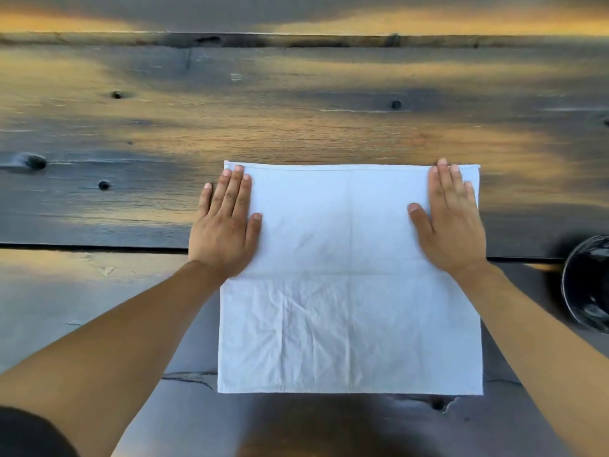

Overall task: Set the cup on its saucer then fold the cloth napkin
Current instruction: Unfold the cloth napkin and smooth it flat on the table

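A: Napkin point(349, 291) status?
B: White cloth, lying flat on the wooden table point(296, 110), creased, spread between both hands and running back toward the person from them.
A: Left hand point(224, 225)?
B: Flat, palm down, fingers straight and together. Sits on the napkin's left edge near the far corner. Little finger is off the cloth, on the wood. Thumb points inward onto the cloth. Pressing, not grasping anything.
A: Right hand point(451, 219)?
B: Mirror of the left. Flat, fingers straight, palm down on the right edge by the far corner, fingertips at the far hem. Thumb angled inward. Also gripping nothing.
A: Anything further right?
B: Dark round dish point(590, 285), past the right wrist, cut off by the frame edge. Can't tell if it's the cup, the saucer or both. Well apart from the napkin, no contact.
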`<state>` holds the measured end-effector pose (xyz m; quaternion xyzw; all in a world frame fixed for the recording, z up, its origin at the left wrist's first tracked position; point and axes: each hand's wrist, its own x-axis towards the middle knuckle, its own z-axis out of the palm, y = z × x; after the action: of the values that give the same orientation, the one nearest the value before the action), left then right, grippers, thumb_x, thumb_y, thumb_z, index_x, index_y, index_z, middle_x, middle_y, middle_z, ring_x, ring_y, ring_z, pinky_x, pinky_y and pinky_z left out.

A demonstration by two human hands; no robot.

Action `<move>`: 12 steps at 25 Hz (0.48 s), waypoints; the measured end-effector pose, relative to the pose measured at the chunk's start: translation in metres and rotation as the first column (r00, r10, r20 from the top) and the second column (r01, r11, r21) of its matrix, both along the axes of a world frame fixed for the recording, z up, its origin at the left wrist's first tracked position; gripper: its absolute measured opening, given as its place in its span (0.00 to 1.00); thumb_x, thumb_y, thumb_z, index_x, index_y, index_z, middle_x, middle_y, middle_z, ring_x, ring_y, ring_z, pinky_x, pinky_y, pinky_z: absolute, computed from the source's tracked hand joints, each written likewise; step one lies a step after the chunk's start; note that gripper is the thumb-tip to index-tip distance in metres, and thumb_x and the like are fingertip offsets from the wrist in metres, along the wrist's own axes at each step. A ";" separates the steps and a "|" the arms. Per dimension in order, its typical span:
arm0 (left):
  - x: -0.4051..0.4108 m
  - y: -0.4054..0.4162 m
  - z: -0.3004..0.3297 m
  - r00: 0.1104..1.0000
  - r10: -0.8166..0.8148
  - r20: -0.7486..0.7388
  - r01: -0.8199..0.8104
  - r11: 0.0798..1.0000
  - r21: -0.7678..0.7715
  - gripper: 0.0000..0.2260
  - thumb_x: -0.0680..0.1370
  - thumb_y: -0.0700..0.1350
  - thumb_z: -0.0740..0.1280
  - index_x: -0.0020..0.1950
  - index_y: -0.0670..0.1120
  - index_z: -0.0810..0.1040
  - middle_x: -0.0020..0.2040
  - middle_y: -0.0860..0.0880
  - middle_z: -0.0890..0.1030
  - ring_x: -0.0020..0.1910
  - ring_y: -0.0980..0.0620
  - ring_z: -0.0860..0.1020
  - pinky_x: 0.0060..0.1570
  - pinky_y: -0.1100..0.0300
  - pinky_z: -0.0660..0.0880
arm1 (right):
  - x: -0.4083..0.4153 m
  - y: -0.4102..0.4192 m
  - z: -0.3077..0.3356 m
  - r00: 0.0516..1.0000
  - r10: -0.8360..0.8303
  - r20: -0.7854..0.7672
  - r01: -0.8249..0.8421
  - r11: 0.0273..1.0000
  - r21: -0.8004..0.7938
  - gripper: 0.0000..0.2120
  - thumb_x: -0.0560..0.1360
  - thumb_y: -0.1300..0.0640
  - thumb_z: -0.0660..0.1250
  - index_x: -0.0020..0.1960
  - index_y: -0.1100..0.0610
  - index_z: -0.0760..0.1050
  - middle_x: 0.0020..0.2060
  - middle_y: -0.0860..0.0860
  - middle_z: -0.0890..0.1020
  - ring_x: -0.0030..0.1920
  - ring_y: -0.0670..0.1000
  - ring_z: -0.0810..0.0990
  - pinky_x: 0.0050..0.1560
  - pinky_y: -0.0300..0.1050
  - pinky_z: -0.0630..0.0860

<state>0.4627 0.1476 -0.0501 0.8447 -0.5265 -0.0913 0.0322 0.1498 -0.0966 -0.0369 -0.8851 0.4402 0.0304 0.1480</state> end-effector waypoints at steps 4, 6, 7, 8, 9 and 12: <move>0.001 -0.001 0.000 1.000 -0.006 -0.011 0.007 1.000 0.006 0.29 0.84 0.55 0.47 0.83 0.44 0.49 0.83 0.47 0.49 0.82 0.49 0.45 0.80 0.45 0.45 | 0.075 0.056 0.011 0.991 -0.013 0.136 0.020 0.998 -0.051 0.30 0.83 0.48 0.50 0.79 0.64 0.55 0.80 0.61 0.55 0.81 0.62 0.50 0.79 0.62 0.47; 0.000 0.000 0.000 1.000 -0.006 -0.010 0.006 1.000 0.006 0.29 0.84 0.55 0.47 0.83 0.45 0.49 0.83 0.47 0.49 0.82 0.50 0.45 0.80 0.46 0.45 | 0.137 0.102 0.013 0.963 0.173 0.205 -0.171 0.985 -0.032 0.29 0.83 0.48 0.51 0.79 0.63 0.57 0.80 0.60 0.56 0.81 0.61 0.52 0.79 0.59 0.47; 0.000 0.000 -0.001 1.000 -0.004 -0.011 0.004 1.000 0.002 0.29 0.84 0.55 0.46 0.83 0.45 0.49 0.83 0.47 0.49 0.82 0.50 0.45 0.80 0.46 0.46 | 0.164 0.123 0.012 0.949 0.236 0.209 -0.238 0.971 -0.012 0.29 0.83 0.48 0.51 0.80 0.62 0.57 0.80 0.58 0.57 0.81 0.59 0.52 0.80 0.58 0.47; 0.001 0.001 -0.001 1.000 0.001 -0.012 -0.001 1.000 -0.002 0.28 0.84 0.56 0.43 0.83 0.45 0.50 0.83 0.47 0.50 0.82 0.51 0.46 0.80 0.45 0.46 | 0.186 0.139 0.011 0.942 0.273 0.194 -0.279 0.960 0.006 0.29 0.83 0.48 0.51 0.80 0.61 0.57 0.81 0.56 0.56 0.81 0.58 0.51 0.80 0.57 0.47; 0.001 0.001 -0.001 1.000 0.007 -0.013 -0.007 1.000 -0.005 0.28 0.84 0.56 0.41 0.83 0.46 0.50 0.83 0.48 0.50 0.82 0.51 0.46 0.80 0.45 0.47 | 0.200 0.148 0.009 0.942 0.292 0.166 -0.299 0.954 0.019 0.29 0.83 0.48 0.50 0.80 0.60 0.56 0.81 0.55 0.56 0.81 0.57 0.50 0.80 0.57 0.46; 0.001 0.001 -0.004 1.000 -0.003 0.001 0.003 1.000 0.003 0.28 0.84 0.55 0.44 0.83 0.45 0.49 0.83 0.47 0.49 0.82 0.51 0.45 0.80 0.45 0.46 | 0.186 0.134 -0.004 0.946 0.319 0.056 -0.318 0.948 -0.030 0.29 0.84 0.47 0.48 0.81 0.59 0.55 0.81 0.54 0.56 0.81 0.56 0.50 0.79 0.58 0.47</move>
<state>0.4642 0.1489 -0.0537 0.8440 -0.5275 -0.0916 0.0304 0.3358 0.0373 -0.0411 -0.9466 0.2871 0.0228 0.1448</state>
